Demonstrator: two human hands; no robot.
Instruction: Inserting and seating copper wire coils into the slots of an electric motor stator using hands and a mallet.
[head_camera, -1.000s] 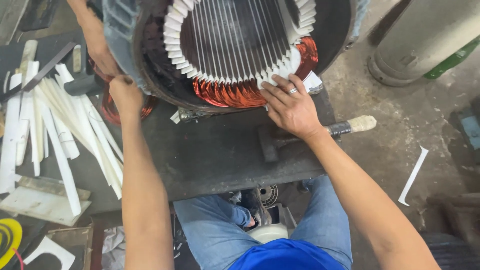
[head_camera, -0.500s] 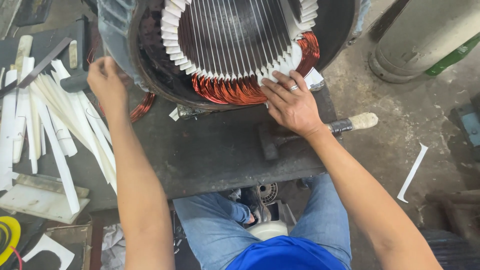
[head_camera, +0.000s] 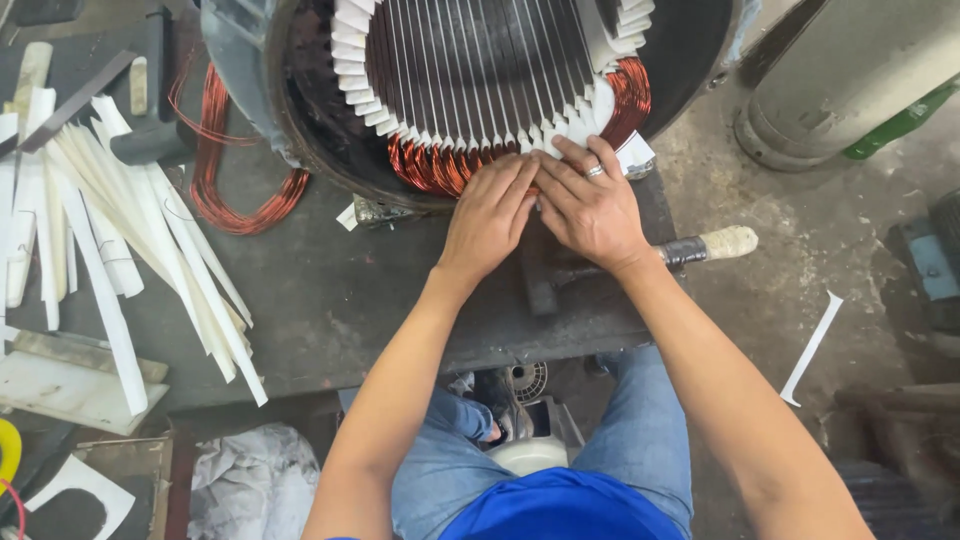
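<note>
A large motor stator (head_camera: 480, 90) lies on a dark workbench (head_camera: 330, 300), with white slot papers around its bore and copper windings (head_camera: 440, 165) along its lower edge. My left hand (head_camera: 490, 215) and my right hand (head_camera: 590, 205) lie side by side, fingers flat, pressing on the copper windings at the bottom of the bore. A ring is on my right hand. Neither hand grips a tool.
Long white paper strips (head_camera: 120, 240) are piled on the bench at left. A loose copper wire coil (head_camera: 235, 190) lies beside the stator housing. A mallet with a taped handle (head_camera: 700, 245) rests under my right wrist. A grey cylinder (head_camera: 850, 80) stands at right.
My left hand has come from the stator housing at the left over to the windings, beside my right hand. The view has shifted slightly.
</note>
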